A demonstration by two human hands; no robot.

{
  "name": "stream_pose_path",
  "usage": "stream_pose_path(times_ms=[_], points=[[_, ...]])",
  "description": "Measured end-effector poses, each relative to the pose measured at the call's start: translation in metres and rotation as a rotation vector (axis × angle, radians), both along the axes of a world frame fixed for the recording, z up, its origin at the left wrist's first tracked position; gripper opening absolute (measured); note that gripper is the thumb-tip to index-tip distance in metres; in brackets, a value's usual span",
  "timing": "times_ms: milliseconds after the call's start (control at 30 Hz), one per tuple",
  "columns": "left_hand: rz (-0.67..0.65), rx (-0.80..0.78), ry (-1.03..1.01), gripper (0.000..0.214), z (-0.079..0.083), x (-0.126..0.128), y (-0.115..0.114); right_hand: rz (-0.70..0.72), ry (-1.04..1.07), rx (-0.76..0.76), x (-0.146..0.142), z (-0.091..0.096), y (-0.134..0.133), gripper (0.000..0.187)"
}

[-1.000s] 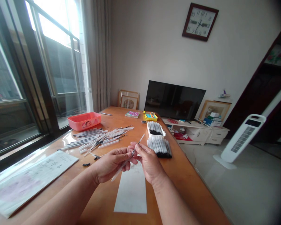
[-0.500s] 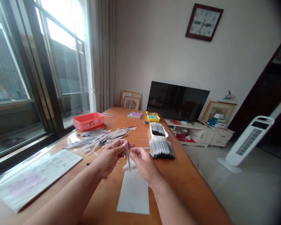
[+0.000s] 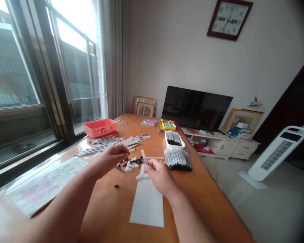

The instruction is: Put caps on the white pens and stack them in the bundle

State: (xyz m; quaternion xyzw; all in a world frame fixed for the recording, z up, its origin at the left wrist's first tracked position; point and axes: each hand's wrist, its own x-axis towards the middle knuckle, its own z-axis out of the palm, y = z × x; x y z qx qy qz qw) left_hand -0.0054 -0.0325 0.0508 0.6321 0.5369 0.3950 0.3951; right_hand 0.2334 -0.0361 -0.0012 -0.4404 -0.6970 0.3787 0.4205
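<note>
My right hand point(image 3: 159, 173) is closed round a translucent white pen barrel point(image 3: 143, 156), which stands nearly upright above the far end of a white paper strip point(image 3: 148, 206). Over the near side of a loose heap of pen parts point(image 3: 103, 143) hovers my left hand point(image 3: 114, 157), its fingers pinched together; whatever they hold is hidden. Between my hands lie small black caps point(image 3: 139, 160) and short white pieces point(image 3: 131, 165). One black cap point(image 3: 116, 185) sits alone on the tabletop, nearer to me.
Bundled pens with black ends point(image 3: 177, 158) lie at the right, with a white tray of similar pens point(image 3: 174, 145) behind them. A pink basket point(image 3: 100, 128) stands far left, a booklet point(image 3: 48, 184) near left. A yellow box point(image 3: 168, 125) is at the back.
My hands have moved apart. The left has gone left, away from the pen barrel, which stays in my right hand. The whole view has shifted slightly.
</note>
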Motion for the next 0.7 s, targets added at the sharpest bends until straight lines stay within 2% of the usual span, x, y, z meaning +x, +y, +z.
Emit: stream_pose_path(times_ms=[167, 300, 467, 600, 700], points=[[-0.166, -0.063, 0.535, 0.014, -0.005, -0.01, -0.007, 0.003, -0.032, -0.002, 0.004, 0.003, 0.0, 0.029], [-0.209, -0.129, 0.794, 0.014, -0.005, -0.005, -0.014, -0.01, -0.036, 0.004, 0.006, 0.001, 0.002, 0.03], [-0.226, -0.141, 0.889, 0.016, -0.01, 0.001, -0.015, -0.026, -0.032, 0.006, 0.008, 0.002, 0.003, 0.029], [-0.244, -0.136, 0.894, 0.015, -0.017, 0.002, -0.014, -0.037, -0.017, 0.011, 0.009, 0.005, 0.002, 0.028], [-0.24, -0.115, 0.868, 0.014, -0.016, 0.006, -0.015, -0.045, -0.009, 0.016, 0.009, 0.005, 0.003, 0.028]])
